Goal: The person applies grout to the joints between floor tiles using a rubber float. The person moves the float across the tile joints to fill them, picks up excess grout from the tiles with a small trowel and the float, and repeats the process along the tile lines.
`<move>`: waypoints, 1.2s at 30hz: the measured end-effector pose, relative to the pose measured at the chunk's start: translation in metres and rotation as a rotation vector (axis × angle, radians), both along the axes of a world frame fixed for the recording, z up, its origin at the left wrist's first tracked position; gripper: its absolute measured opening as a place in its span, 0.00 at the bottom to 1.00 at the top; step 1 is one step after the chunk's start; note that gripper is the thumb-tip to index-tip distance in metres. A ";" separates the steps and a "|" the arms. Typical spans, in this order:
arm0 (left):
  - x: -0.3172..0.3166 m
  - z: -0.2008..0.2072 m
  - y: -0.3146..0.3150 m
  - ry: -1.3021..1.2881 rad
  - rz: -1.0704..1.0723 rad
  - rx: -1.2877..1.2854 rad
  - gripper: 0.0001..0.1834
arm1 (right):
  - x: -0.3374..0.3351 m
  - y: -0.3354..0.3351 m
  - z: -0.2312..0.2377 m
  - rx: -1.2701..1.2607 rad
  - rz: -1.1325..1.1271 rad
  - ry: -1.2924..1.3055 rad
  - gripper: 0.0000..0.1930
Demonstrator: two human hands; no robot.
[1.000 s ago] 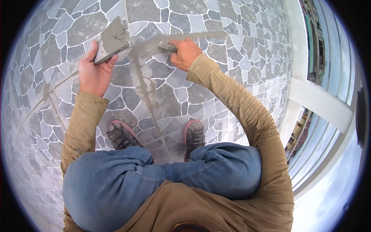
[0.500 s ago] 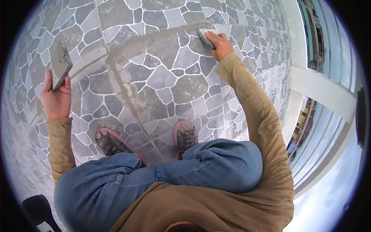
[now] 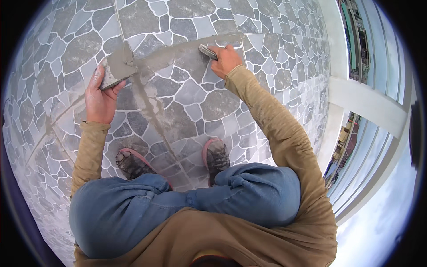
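My left hand is closed round the lower edge of a flat slab coated with wet grey grout, held above the floor on the left. My right hand grips a small pale, flat scraper, its edge at the smeared joint. A wide grey band of grout runs along that joint between the stone-patterned tiles. Another grout-smeared joint comes down toward my feet. What the slab is made of, under its coating, cannot be made out.
My two dark shoes with pink edges rest on the tiles below the joints. To the right stands a white railing with bars, sky and buildings beyond. Thin unfilled-looking joints cross at the left.
My right hand has drawn the scraper leftward along the grout band. My left hand has brought the coated slab rightward, close to the corner where the two joints meet.
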State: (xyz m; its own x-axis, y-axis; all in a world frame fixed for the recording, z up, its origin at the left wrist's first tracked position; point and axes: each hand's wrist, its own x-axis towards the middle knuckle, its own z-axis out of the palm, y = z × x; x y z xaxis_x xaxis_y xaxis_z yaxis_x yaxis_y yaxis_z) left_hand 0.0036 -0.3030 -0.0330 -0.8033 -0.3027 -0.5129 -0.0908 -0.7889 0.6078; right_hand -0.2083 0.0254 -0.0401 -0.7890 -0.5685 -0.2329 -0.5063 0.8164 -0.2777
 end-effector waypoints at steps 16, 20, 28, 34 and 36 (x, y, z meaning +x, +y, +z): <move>0.019 0.007 0.069 0.075 -0.290 0.627 0.18 | 0.137 -0.034 0.142 -0.373 0.442 0.104 0.40; 0.034 0.002 0.003 0.203 0.004 0.355 0.19 | 0.112 -0.016 0.120 -0.284 0.527 0.056 0.31; 0.043 0.060 0.039 0.456 0.228 -0.538 0.31 | 0.117 -0.095 0.129 -1.081 -0.773 -1.462 0.13; 0.041 0.065 0.050 0.661 0.009 -1.493 0.22 | 0.098 -0.081 0.121 -1.175 -0.516 -1.673 0.14; 0.032 0.063 0.054 0.807 -0.081 -1.618 0.24 | 0.091 -0.063 0.109 -1.250 -0.526 -1.724 0.15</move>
State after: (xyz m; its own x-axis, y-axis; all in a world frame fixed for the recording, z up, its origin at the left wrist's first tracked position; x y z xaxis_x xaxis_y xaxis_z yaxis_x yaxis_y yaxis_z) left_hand 0.0356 -0.2487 0.0303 -0.7153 -0.0045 0.6988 0.5800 0.5540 0.5972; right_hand -0.1175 -0.0375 0.0688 -0.3613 -0.8076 -0.4660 0.8901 -0.1497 -0.4306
